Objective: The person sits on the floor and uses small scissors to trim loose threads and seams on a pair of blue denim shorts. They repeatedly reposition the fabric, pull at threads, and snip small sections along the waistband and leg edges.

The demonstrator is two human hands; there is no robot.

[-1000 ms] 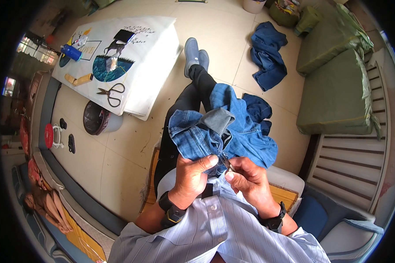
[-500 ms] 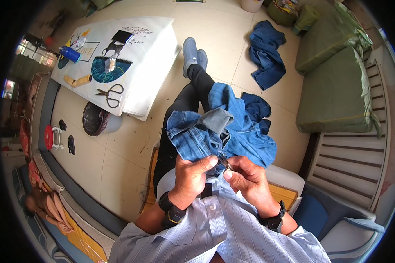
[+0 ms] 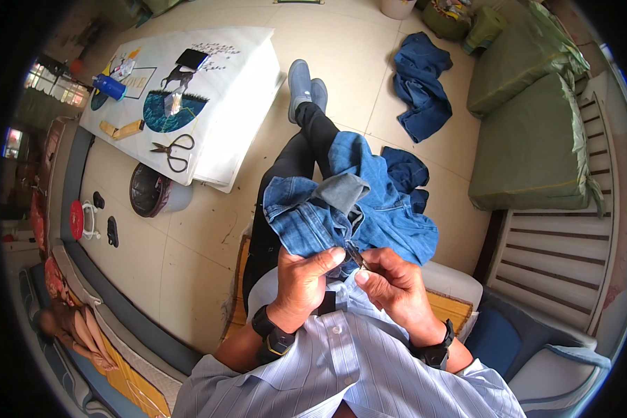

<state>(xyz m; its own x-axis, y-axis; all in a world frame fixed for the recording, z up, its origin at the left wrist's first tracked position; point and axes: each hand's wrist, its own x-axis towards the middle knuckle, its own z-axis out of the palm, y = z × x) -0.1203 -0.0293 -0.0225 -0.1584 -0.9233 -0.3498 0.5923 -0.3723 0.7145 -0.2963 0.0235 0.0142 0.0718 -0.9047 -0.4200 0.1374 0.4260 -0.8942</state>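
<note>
Head view: a blue denim garment [image 3: 390, 216] lies bunched across the seated person's lap, with a grey piece of cloth [image 3: 343, 193] folded out on top of it. The left hand [image 3: 301, 284] grasps the near edge of the denim, its grip pinched with the thumb on top. The right hand [image 3: 397, 285] has its grip closed on a small metal tool [image 3: 356, 258], held between thumb and fingers, its tip at the denim just beside the left thumb; the tool's exact kind is too small to tell. Dark denim [image 3: 405, 168] shows just beyond the garment, and blue jeans [image 3: 422, 87] lie on the floor farther off. Ahead to the left, a white-covered table [image 3: 247, 104] carries black-handled scissors [image 3: 179, 153] and a blue bottle [image 3: 109, 86]. Near it stands a bin [image 3: 180, 198].
</note>
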